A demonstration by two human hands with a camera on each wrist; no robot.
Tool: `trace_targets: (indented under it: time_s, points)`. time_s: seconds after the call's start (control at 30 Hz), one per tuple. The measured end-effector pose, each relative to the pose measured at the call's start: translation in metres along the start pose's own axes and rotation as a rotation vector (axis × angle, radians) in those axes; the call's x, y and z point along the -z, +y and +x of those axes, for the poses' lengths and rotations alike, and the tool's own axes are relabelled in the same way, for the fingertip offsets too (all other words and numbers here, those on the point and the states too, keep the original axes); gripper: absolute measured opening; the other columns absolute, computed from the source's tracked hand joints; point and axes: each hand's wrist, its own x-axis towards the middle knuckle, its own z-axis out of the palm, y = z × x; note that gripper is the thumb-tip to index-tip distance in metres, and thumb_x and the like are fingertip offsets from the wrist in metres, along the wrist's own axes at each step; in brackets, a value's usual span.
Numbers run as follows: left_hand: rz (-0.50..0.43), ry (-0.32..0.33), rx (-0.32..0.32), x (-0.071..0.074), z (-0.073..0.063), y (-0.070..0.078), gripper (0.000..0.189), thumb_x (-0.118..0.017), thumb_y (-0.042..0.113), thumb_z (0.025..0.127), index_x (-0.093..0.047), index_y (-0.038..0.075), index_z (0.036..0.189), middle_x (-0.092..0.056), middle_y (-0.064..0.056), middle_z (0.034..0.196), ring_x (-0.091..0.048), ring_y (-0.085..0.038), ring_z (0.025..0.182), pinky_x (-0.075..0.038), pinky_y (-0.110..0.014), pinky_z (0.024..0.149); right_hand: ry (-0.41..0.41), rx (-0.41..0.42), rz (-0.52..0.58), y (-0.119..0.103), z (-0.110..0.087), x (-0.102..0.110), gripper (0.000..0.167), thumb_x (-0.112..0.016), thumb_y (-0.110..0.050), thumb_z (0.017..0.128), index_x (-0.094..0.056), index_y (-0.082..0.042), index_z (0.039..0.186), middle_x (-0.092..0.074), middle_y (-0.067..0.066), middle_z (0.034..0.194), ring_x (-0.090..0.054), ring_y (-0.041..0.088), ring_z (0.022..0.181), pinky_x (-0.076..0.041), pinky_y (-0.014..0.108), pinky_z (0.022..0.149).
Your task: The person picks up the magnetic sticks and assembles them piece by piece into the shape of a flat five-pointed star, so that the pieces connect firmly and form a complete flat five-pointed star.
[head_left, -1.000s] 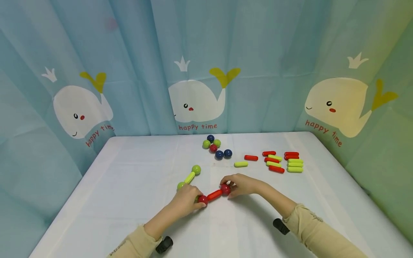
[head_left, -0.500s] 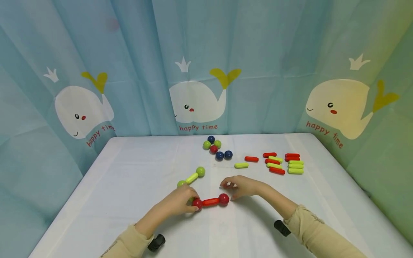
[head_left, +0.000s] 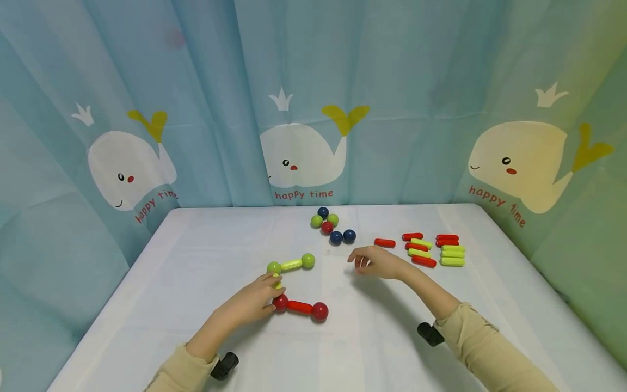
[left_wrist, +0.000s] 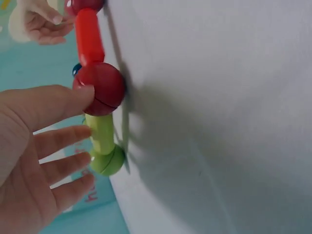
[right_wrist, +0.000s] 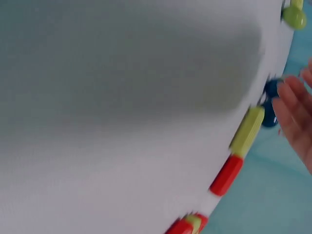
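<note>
A chain of balls and sticks lies on the table in an open C shape. Its far arm has two green balls [head_left: 308, 260] joined by a yellow-green stick [head_left: 291, 265]; the near arm has a red stick [head_left: 299, 307] between a corner red ball [head_left: 280, 303] and an end red ball [head_left: 320, 311]. Another yellow-green stick [left_wrist: 101, 134] links the arms, partly covered by my left hand [head_left: 250, 302] in the head view. The left thumb touches the corner red ball, fingers extended and spread. My right hand [head_left: 379, 263] hovers, fingers loosely bent, holding nothing.
Loose blue, green and red balls [head_left: 327, 228] cluster at the back middle. Several red and yellow-green sticks [head_left: 423, 262] lie at the right. A loose yellow-green stick [right_wrist: 247, 130] sits near my right hand. A blue curtain [head_left: 210, 163] stands behind the table [head_left: 186, 261].
My right hand has released the end red ball and moved back and right. My left hand has moved left, its fingers loosening. The red arm has swung nearer to me; the chain has bent into a C.
</note>
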Motion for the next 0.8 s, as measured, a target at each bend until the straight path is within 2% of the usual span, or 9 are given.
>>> trace_targets:
  time_s: [0.13,0.2,0.3,0.43,0.57,0.67,0.8]
  points:
    - [-0.049,0.025,0.019,0.004,-0.001,0.004,0.038,-0.068,0.010,0.085,-0.062,0.003,0.122,-0.051,-0.018,0.135,-0.045,-0.035,0.128,-0.040,-0.047,0.103,0.194,-0.069,-0.111,0.015,0.001,0.010,0.015,-0.065,-0.001,0.084,-0.064,0.003,0.099,-0.066,0.011,0.085,-0.059,0.020,0.078,-0.053,0.033,0.073]
    - [-0.066,0.040,0.001,0.003,0.001,0.012,0.038,-0.066,0.014,0.086,-0.062,0.006,0.123,-0.054,-0.016,0.133,-0.049,-0.032,0.125,-0.043,-0.046,0.100,0.271,-0.129,-0.153,0.024,0.001,0.013,0.015,-0.064,0.001,0.084,-0.064,0.005,0.098,-0.067,0.015,0.089,-0.061,0.026,0.082,-0.053,0.040,0.077]
    - [-0.061,0.065,-0.041,-0.002,0.005,0.031,0.037,-0.067,0.022,0.087,-0.064,0.008,0.121,-0.062,-0.010,0.122,-0.057,-0.025,0.114,-0.049,-0.040,0.093,0.331,-0.211,-0.191,0.039,0.000,0.016,0.018,-0.064,0.002,0.084,-0.064,0.008,0.101,-0.066,0.021,0.097,-0.061,0.034,0.091,-0.051,0.047,0.085]
    - [-0.044,0.079,-0.047,-0.011,0.014,0.051,0.040,-0.071,0.031,0.083,-0.066,0.008,0.116,-0.069,-0.003,0.109,-0.062,-0.018,0.100,-0.052,-0.031,0.083,0.315,-0.268,-0.235,0.052,0.001,0.016,0.023,-0.063,0.005,0.084,-0.062,0.011,0.106,-0.064,0.026,0.104,-0.060,0.040,0.099,-0.049,0.050,0.089]
    - [-0.040,0.080,-0.007,-0.018,0.023,0.057,0.040,-0.074,0.036,0.079,-0.069,0.009,0.109,-0.071,0.001,0.095,-0.061,-0.011,0.085,-0.049,-0.024,0.071,0.260,-0.310,-0.309,0.058,0.005,0.015,0.026,-0.061,0.006,0.084,-0.062,0.010,0.110,-0.064,0.026,0.108,-0.060,0.040,0.101,-0.048,0.049,0.091]
    - [-0.060,0.086,0.032,-0.021,0.029,0.059,0.035,-0.075,0.035,0.079,-0.071,0.011,0.104,-0.071,0.001,0.090,-0.059,-0.008,0.079,-0.045,-0.022,0.065,0.245,-0.313,-0.369,0.061,0.006,0.013,0.024,-0.062,0.007,0.084,-0.062,0.009,0.108,-0.065,0.024,0.102,-0.062,0.036,0.093,-0.051,0.046,0.087]
    - [-0.094,0.084,0.071,-0.024,0.034,0.060,0.033,-0.076,0.034,0.078,-0.072,0.011,0.101,-0.072,0.000,0.092,-0.061,-0.009,0.081,-0.046,-0.024,0.068,0.258,-0.308,-0.401,0.065,0.005,0.009,0.021,-0.064,0.006,0.082,-0.063,0.008,0.103,-0.065,0.021,0.092,-0.061,0.032,0.082,-0.053,0.043,0.081]
